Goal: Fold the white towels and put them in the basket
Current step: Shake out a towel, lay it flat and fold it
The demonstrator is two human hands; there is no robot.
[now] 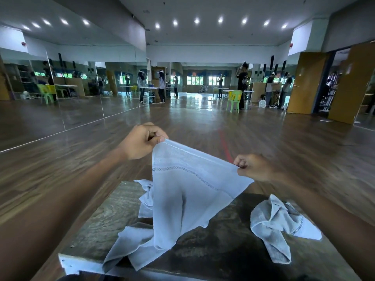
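Above the near edge of a dark, worn wooden table (97,216), a white towel (182,191) hangs stretched between two raised hands. On the left, the left hand (142,141) pinches one top corner between thumb and curled fingers. Lower and to the right, the right hand (253,166) pinches the other corner in the same manner, so the top hem slopes down from left to right. From there the cloth drops in a loose fold, and its lower end trails onto the tabletop and reaches the near edge. Behind it, toward the far left of the table, a second white towel (145,196) lies partly hidden (only a bunched strip shows). A third towel (278,224) sits crumpled on the right side of the table, well apart from the held one. Beyond the table, brown wood flooring (203,122) runs to a far mirrored wall (71,82), where several people stand at small tables beside green plastic chairs (234,100).
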